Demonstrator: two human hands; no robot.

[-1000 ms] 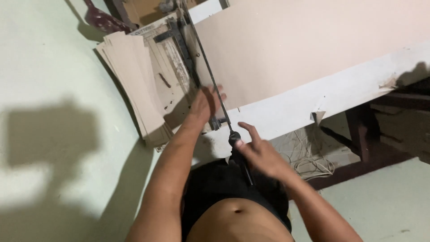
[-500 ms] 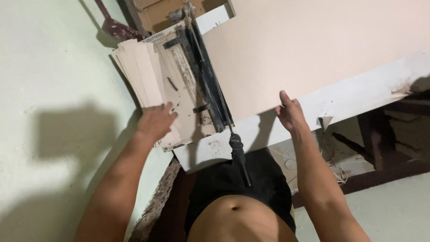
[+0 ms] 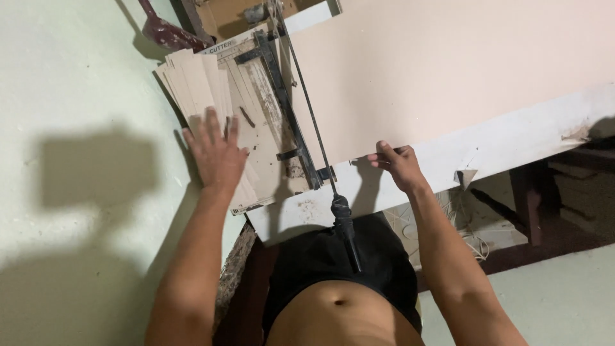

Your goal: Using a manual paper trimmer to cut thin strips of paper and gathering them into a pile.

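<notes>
While my left hand [image 3: 216,154] lies flat and spread on the stack of cut beige strips [image 3: 195,86] at the left side of the paper cutter [image 3: 266,122], my right hand [image 3: 398,166] pinches the near edge of the large beige sheet [image 3: 448,70], fingers curled over it. That sheet lies across the white table [image 3: 512,150], its left edge running along the cutter's dark clamp bar [image 3: 288,115]. The blade arm [image 3: 307,106], a thin dark lever, stands raised, and its black handle [image 3: 344,227] hangs just in front of my waist, with neither hand on it. A dark red tool [image 3: 168,33] rests beyond the stack.

Doing this well, I judge, means keeping the sheet's edge square against the bar, so the strip comes out even in width. The palm on the stack should press straight down, since loose strips may fan out or slide. Fingers belong well apart from the blade's line until the lever is down. Whether the sheet is fully under the clamp I cannot tell.
</notes>
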